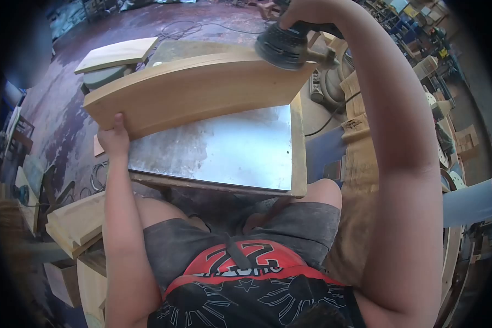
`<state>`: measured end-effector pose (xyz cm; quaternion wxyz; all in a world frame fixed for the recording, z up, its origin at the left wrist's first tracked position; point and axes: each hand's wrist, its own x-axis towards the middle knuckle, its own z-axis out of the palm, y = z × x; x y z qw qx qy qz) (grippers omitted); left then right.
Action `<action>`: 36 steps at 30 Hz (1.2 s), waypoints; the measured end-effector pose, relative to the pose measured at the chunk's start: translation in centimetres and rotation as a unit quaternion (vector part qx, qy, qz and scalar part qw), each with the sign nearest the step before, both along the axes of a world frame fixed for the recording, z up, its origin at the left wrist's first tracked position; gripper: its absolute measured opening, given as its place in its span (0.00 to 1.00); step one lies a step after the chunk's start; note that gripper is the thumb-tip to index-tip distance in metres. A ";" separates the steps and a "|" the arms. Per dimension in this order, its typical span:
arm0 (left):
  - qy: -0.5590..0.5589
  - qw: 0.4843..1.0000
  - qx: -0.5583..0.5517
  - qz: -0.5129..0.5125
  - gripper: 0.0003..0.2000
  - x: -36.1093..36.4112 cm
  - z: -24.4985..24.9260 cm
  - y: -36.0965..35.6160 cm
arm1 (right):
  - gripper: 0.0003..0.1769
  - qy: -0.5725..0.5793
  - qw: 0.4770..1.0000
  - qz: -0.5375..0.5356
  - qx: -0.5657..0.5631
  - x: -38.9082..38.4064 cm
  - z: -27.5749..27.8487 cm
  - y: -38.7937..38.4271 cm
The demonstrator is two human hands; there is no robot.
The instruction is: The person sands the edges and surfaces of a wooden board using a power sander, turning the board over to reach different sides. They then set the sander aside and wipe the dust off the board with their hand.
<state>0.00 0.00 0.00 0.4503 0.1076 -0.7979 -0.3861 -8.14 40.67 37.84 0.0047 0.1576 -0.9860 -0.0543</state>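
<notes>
A long curved wooden board (202,90) stands on its edge across a low work table with a shiny metal top (240,147). Its left end is gripped by my left hand (115,136), thumb on the near face and the fingers out of sight behind. Up at the right, my right hand (311,13) is wrapped round a dark orbital sander (283,46). The sander's round pad overlaps the top edge of the board near its right end.
Another pale board (116,54) lies beyond the table at the left. Stacked wooden pieces (76,221) are beside my left leg. A black cable (333,116) runs right of the table, near a grey hose (333,85). Brown cloth (361,180) hangs at the right.
</notes>
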 end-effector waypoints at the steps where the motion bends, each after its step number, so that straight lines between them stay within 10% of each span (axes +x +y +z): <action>1: 0.000 1.000 0.001 -0.004 0.38 0.1 0.0 -0.1 | 0.53 -0.010 1.000 -0.015 0.001 0.8 0.5 0.4; 14: 0.011 1.000 0.017 -0.016 0.38 -0.3 0.3 0.4 | 0.55 0.017 0.990 -0.135 0.027 -4.1 -0.8 8.1; 36: 0.044 0.998 0.035 -0.031 0.34 0.0 1.1 1.4 | 0.47 0.007 1.000 0.017 0.010 1.9 0.2 -3.2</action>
